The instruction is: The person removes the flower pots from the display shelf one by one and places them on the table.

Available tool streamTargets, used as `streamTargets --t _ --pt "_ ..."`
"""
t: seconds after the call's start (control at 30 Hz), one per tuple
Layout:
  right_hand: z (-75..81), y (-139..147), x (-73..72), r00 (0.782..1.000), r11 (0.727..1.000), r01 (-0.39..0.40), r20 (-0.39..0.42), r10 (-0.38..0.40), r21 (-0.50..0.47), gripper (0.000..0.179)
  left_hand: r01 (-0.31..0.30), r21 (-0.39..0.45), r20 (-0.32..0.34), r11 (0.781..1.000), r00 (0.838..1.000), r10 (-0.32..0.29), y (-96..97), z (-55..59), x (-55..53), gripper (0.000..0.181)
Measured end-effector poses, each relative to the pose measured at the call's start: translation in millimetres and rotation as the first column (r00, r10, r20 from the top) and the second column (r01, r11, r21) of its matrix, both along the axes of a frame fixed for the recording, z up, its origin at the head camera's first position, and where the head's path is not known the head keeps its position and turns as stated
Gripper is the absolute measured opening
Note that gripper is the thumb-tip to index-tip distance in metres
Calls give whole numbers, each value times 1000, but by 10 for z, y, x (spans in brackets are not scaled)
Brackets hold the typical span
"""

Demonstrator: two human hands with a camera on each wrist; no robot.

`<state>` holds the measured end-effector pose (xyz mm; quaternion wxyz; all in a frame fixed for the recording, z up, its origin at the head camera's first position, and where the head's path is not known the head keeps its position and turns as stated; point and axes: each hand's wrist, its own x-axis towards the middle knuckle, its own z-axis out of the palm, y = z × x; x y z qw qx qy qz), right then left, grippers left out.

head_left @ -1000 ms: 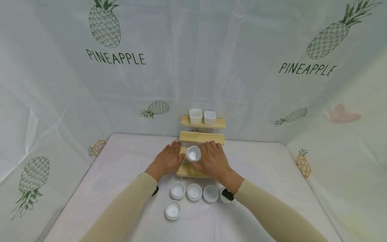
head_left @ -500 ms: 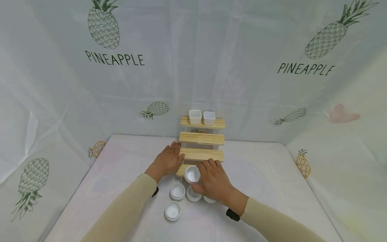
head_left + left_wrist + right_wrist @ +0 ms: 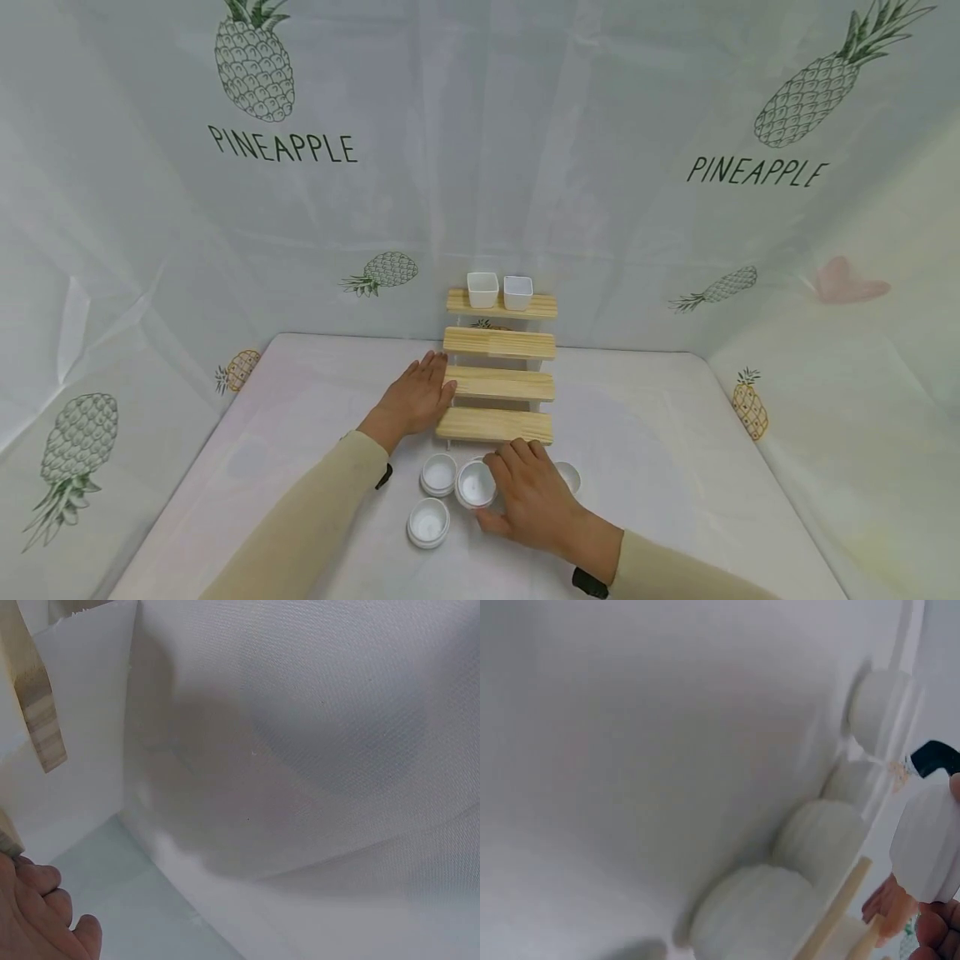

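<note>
My right hand point(image 3: 528, 497) holds a white round cup point(image 3: 476, 485), thumb on the near side and fingers on the far side. In the right wrist view this cup point(image 3: 928, 844) shows at the right edge, with fingertips point(image 3: 932, 930) against it. It overlaps the row of cups in front of a wooden tiered stand point(image 3: 495, 425). My left hand point(image 3: 414, 398) rests along the stand's left end, fingers straight. The left wrist view has that hand point(image 3: 41, 919) at lower left, beside a plank end point(image 3: 9, 838).
White round cups stand on the table: one at the row's left point(image 3: 438, 475), one nearer the front point(image 3: 428, 522), and one partly hidden on the right point(image 3: 567, 477). Two square white cups point(image 3: 482, 290) sit on the top plank. A pineapple-print cloth point(image 3: 480, 167) hangs behind.
My right hand has brought the round cup from the stand's third plank down toward me, to the row of cups on the table. The left hand has stayed at the stand.
</note>
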<state>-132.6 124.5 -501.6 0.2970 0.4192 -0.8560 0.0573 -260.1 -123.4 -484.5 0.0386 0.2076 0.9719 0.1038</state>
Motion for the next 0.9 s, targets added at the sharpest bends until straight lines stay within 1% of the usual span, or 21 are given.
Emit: streamTargets --t 0.2,0.3,0.4,0.53,0.7,0.9 --pt "-155 19 144 998 999 -49 -43 48 -7 54 5 -11 -10 1000 1000 -5 -2 -12 -8 71" --pt "-221 29 204 998 999 -51 -48 51 6 56 6 -4 -16 1000 1000 -6 -3 0 3 72" --pt "-273 40 249 998 999 -46 -50 46 19 58 1 -4 -4 1000 1000 -1 -2 6 6 72" --pt "-332 34 283 997 999 -36 -67 37 29 57 0 -1 2 1000 1000 0 -3 -17 -5 72" --pt "-365 11 305 997 999 -29 -75 32 35 56 -6 -8 6 1000 1000 6 3 -33 -21 73" --pt "-392 1 302 996 999 -25 -83 28 41 55 -14 0 4 1000 1000 14 9 3 2 73"
